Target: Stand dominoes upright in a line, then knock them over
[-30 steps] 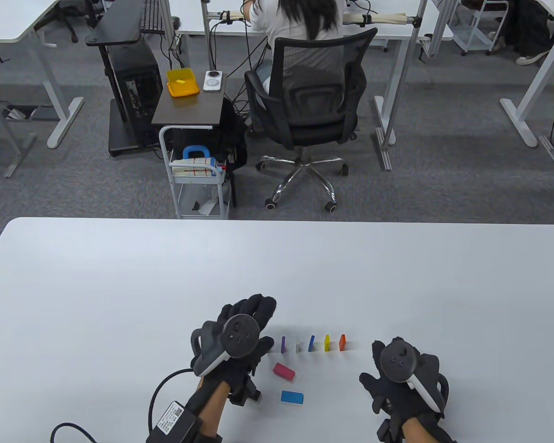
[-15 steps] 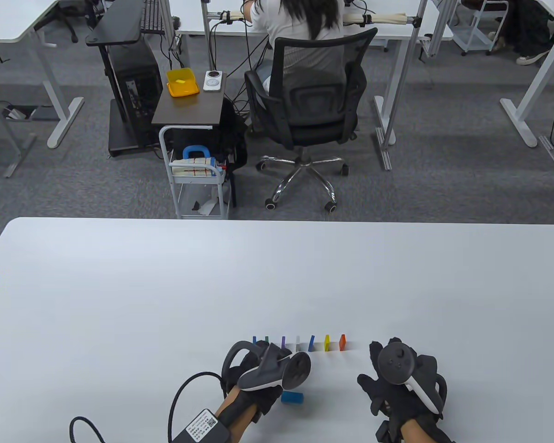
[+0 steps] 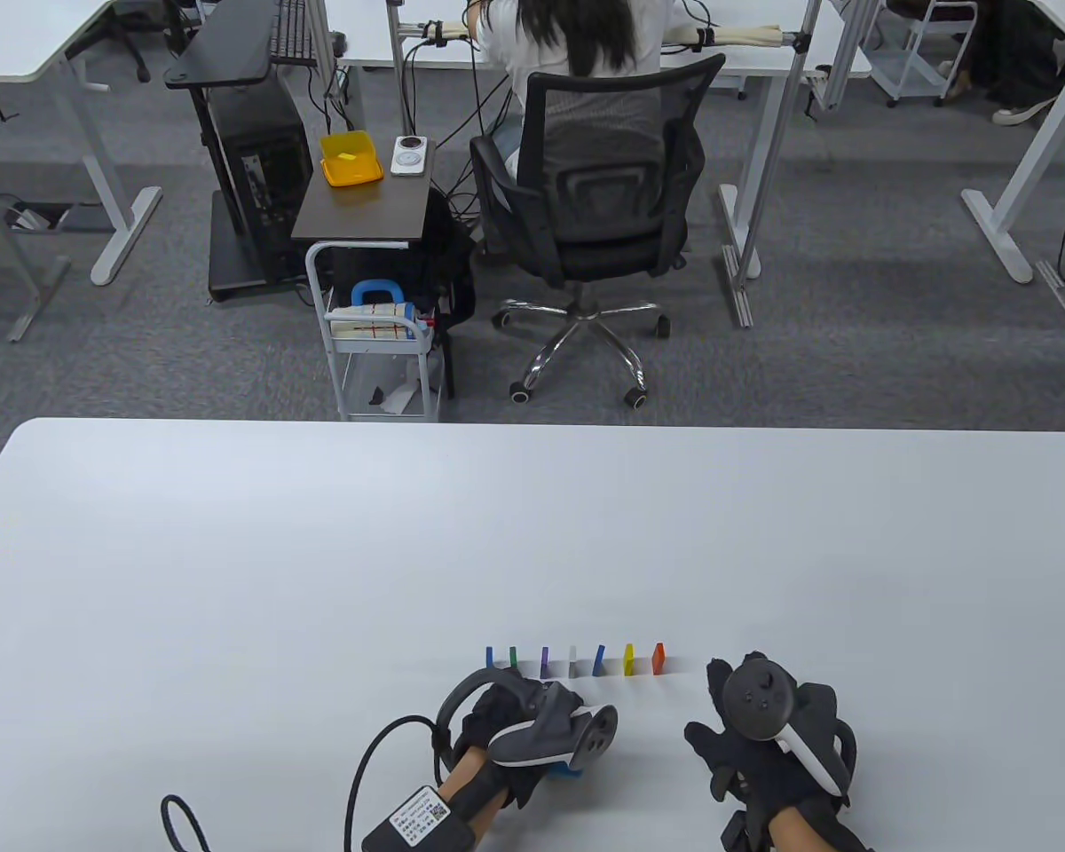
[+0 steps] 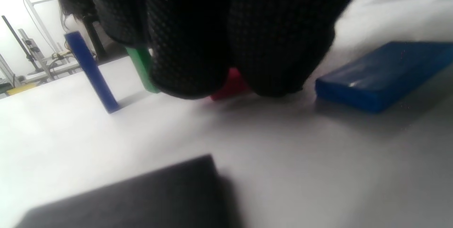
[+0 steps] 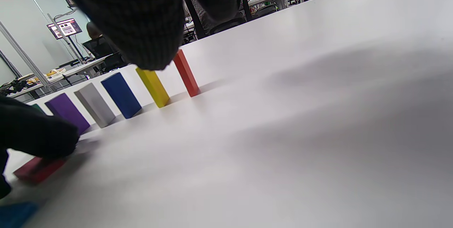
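At six o'clock from the standing row, left hand (image 3: 515, 723) fingertips seemingly pinch the flat red domino (image 4: 231, 84); right hand (image 3: 768, 732) rests relaxed, holding nothing, farther off.

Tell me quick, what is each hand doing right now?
Left hand: fingertips on the flat red domino; a grip cannot be told.
Right hand: open, holding nothing.

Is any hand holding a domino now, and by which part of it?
The left hand has its fingers down on the flat red domino; a closed grip and its place cannot be told. The right hand holds nothing.
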Action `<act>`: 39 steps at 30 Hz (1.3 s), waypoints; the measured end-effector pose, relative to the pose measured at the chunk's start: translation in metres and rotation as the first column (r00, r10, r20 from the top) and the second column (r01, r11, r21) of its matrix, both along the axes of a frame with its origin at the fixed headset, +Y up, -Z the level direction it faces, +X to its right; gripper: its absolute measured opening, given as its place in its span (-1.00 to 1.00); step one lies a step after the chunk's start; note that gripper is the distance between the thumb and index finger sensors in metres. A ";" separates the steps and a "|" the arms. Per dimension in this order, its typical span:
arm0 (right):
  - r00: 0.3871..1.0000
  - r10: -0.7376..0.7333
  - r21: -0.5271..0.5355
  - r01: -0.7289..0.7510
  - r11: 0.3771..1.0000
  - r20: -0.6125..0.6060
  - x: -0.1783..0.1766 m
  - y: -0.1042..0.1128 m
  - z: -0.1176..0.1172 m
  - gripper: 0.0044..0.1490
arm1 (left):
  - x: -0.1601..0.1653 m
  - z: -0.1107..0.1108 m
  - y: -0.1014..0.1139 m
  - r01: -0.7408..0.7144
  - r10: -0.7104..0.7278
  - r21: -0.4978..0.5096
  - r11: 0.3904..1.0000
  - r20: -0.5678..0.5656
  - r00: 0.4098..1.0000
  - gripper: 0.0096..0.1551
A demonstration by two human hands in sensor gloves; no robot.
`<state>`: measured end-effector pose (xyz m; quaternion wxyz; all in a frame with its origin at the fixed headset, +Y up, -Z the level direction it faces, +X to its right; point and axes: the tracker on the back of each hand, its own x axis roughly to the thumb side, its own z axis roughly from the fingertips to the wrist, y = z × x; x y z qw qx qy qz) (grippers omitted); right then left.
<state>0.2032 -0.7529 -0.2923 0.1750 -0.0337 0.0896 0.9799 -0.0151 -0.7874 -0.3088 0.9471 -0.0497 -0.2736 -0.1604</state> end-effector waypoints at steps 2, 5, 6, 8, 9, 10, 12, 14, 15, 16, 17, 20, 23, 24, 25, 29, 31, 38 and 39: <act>1.000 0.001 -0.005 -0.001 1.000 0.001 0.000 -0.001 0.000 0.02 | 0.001 -0.001 -0.001 -0.009 0.009 0.007 1.000 0.006 1.000 -0.33; 1.000 0.005 -0.014 -0.005 1.000 0.000 0.001 -0.002 0.000 0.02 | 0.001 -0.002 -0.001 -0.015 0.015 0.020 1.000 0.006 1.000 -0.34; 1.000 0.006 -0.015 -0.006 1.000 0.001 0.001 -0.002 0.000 0.02 | 0.002 -0.002 -0.001 -0.019 0.018 0.035 0.999 0.012 1.000 -0.34; 1.000 0.003 -0.017 -0.003 1.000 0.002 0.001 -0.002 -0.001 0.02 | 0.003 -0.001 -0.001 -0.015 0.014 0.041 0.999 0.016 1.000 -0.34; 1.000 0.002 -0.017 -0.002 1.000 0.002 0.001 -0.002 -0.001 0.02 | 0.003 -0.001 -0.001 -0.016 0.015 0.042 0.999 0.017 1.000 -0.34; 1.000 0.002 -0.019 -0.002 1.000 0.002 0.001 -0.002 -0.001 0.02 | 0.003 -0.001 -0.001 -0.018 0.017 0.044 0.999 0.022 1.000 -0.32; 1.000 0.002 -0.018 -0.001 1.000 0.003 0.001 -0.002 -0.001 0.02 | 0.003 0.000 0.000 -0.021 0.020 0.034 0.999 0.020 1.000 -0.28; 1.000 -0.001 -0.019 0.001 1.000 0.002 0.002 -0.002 -0.001 0.02 | 0.000 0.000 0.004 -0.047 0.047 0.010 0.999 0.013 0.999 -0.25; 1.000 -0.002 -0.019 0.002 1.000 0.002 0.002 -0.002 -0.001 0.02 | -0.002 0.000 0.009 -0.082 0.082 0.004 0.997 0.005 0.997 -0.24; 1.000 -0.003 -0.019 0.003 1.000 0.003 0.002 -0.002 -0.001 0.02 | -0.004 0.000 0.014 -0.100 0.100 0.006 0.995 0.000 0.995 -0.24; 1.000 -0.004 -0.019 0.004 1.000 0.004 0.002 -0.002 -0.001 0.02 | -0.007 0.000 0.021 -0.133 0.133 0.010 0.991 -0.004 0.991 -0.23; 1.000 -0.012 -0.017 0.012 1.000 0.012 0.004 -0.002 -0.001 0.02 | -0.020 -0.001 0.041 -0.255 0.256 0.025 0.967 -0.027 0.966 -0.25; 1.000 -0.018 -0.018 0.018 1.000 0.020 0.006 -0.002 -0.001 0.02 | -0.037 -0.003 0.059 -0.362 0.364 0.036 0.931 -0.057 0.930 -0.34; 1.000 -0.019 -0.019 0.019 1.000 0.022 0.006 -0.002 -0.001 0.02 | -0.046 -0.005 0.064 -0.406 0.408 0.036 0.913 -0.081 0.909 -0.35; 0.999 -0.020 -0.020 0.020 1.000 0.026 0.007 -0.002 -0.001 0.02 | -0.056 -0.007 0.071 -0.453 0.455 0.042 0.890 -0.108 0.884 -0.35; 0.999 -0.020 -0.026 0.020 0.999 0.031 0.008 -0.004 -0.002 0.02 | -0.091 -0.012 0.083 -0.575 0.579 0.082 0.814 -0.192 0.792 -0.35; 0.999 -0.018 -0.028 0.019 0.999 0.033 0.008 -0.004 -0.003 0.02 | -0.106 -0.015 0.084 -0.600 0.609 0.115 0.792 -0.225 0.761 -0.36; 0.999 -0.009 -0.038 0.011 0.999 0.035 0.008 -0.007 -0.003 0.02 | -0.147 -0.030 0.059 -0.706 0.684 0.101 0.701 -0.377 0.625 -0.37; 0.999 -0.010 -0.038 0.012 0.999 0.037 0.008 -0.007 -0.003 0.02 | -0.152 -0.031 0.056 -0.702 0.677 0.104 0.705 -0.393 0.622 -0.38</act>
